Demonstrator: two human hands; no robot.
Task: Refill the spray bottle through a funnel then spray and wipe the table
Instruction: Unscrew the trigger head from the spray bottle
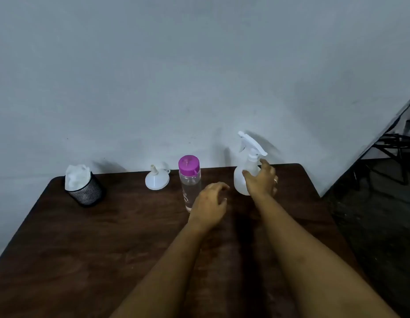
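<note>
Gripping the spray bottle (239, 182), the right hand (262, 180) hides its side

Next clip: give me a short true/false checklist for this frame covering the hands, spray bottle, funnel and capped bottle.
1. The right hand grips the spray bottle. True.
2. The funnel sits in the spray bottle's neck. False: it stands on the table, spout up, left of the pink-capped bottle.
3. The pink-capped bottle has its cap on. True.
4. The left hand holds the white cloth. False: it holds nothing; the cloth sits in the black mesh cup.
</note>
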